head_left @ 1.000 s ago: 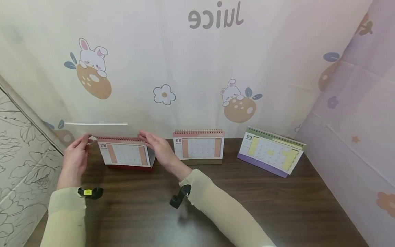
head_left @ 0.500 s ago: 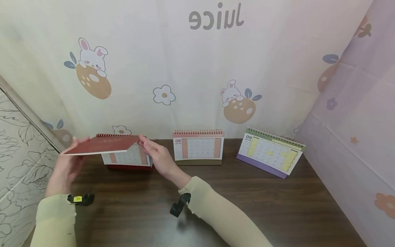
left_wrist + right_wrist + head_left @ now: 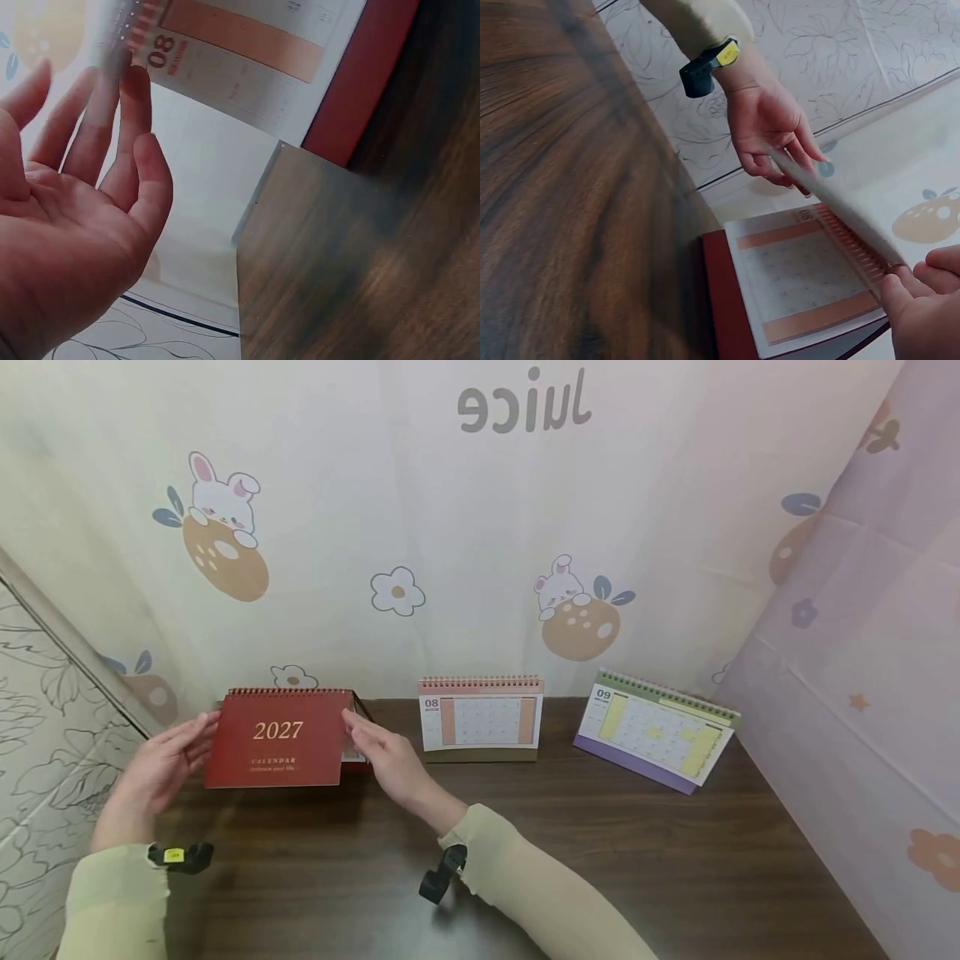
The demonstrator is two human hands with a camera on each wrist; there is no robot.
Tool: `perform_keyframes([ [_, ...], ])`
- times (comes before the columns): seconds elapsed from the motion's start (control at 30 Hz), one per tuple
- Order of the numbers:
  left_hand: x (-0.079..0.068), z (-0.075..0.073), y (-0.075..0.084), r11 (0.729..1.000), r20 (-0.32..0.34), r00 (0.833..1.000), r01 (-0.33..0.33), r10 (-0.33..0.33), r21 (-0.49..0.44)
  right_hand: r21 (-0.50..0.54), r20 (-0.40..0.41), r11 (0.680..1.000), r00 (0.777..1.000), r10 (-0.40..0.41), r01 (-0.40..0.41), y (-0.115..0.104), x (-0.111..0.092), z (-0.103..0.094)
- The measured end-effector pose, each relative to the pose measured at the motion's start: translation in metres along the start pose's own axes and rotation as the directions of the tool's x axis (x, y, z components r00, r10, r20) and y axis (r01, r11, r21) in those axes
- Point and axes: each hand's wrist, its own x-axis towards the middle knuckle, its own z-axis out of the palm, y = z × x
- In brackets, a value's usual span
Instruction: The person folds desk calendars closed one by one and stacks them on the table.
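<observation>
A red spiral desk calendar (image 3: 277, 760), its cover marked 2027, stands at the left of the table in the head view. My left hand (image 3: 157, 770) is beside the cover's left edge, fingers extended. Along the upper right side lie the straight fingers of my right hand (image 3: 397, 768). In the right wrist view, the raised cover (image 3: 840, 199) slants over an 08 month page (image 3: 802, 277), with my right hand (image 3: 930, 315) at the coil's end. The left wrist view has my left hand (image 3: 90, 217) palm up near the coil and the red base (image 3: 367, 75).
A pink-topped desk calendar (image 3: 482, 718) stands at the middle back, showing 08. Farther right, a green and purple one (image 3: 652, 731) is angled, showing 09. All are on a dark wooden table (image 3: 315, 885), before a printed curtain (image 3: 330, 510).
The red cover has swung forward and down over the 08 page of the left calendar. My left hand has moved left and down; the right has stayed at the calendar's side.
</observation>
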Motion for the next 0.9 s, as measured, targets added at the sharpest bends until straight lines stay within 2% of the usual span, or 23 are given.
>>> perform_keyframes([
  [0.13, 0.004, 0.005, -0.01, 0.999, -0.14, 0.99, 0.004, 0.001, 0.036, -0.033, -0.002, 0.999, 1.0, 0.014, -0.014, 0.006, -0.001, 0.001],
  [0.27, 0.009, 0.008, -0.02, 0.997, -0.228, 0.973, -0.005, 0.022, 0.075, -0.052, 0.005, 0.998, 1.0, 0.031, -0.03, 0.011, -0.002, 0.003],
  [0.43, 0.015, 0.014, -0.03, 0.995, -0.304, 0.949, -0.056, 0.078, 0.08, -0.047, 0.016, 0.998, 0.998, 0.053, -0.053, 0.016, -0.001, 0.005],
  [0.57, 0.019, 0.019, -0.034, 0.993, -0.371, 0.923, -0.069, 0.098, 0.092, -0.037, 0.012, 0.997, 0.998, 0.068, -0.068, 0.02, -0.001, 0.006],
  [0.77, 0.022, 0.023, -0.035, 0.995, -0.453, 0.887, -0.066, 0.091, 0.071, -0.036, 0.007, 0.993, 0.994, 0.113, -0.113, 0.021, 0.0, 0.005],
  [0.9, 0.023, 0.024, -0.032, 0.996, -0.474, 0.878, -0.041, 0.071, 0.075, -0.037, -0.007, 0.988, 0.989, 0.151, -0.151, 0.022, 0.002, 0.003],
])
